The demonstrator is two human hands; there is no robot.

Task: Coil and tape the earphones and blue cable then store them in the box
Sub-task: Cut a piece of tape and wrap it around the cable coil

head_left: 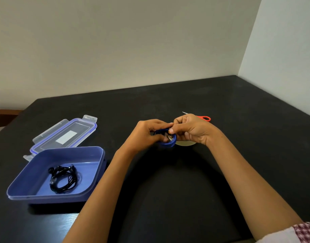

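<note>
The black tabletop is bounded at the far side by a pale wall and at the right by a second wall; wide bare room is left in the near middle, between the forearms. The blue cable, coiled into a small ring, is held above the middle of the tabletop: it is gripped by the left hand with fingers curled round it, and pinched at its top by the right hand. A pale tape roll is partly hidden just beneath, and red-handled scissors lie just beyond the right hand. At the near left an open blue plastic box is set, with the black coiled earphones inside; its clear lid lies just behind it.
</note>
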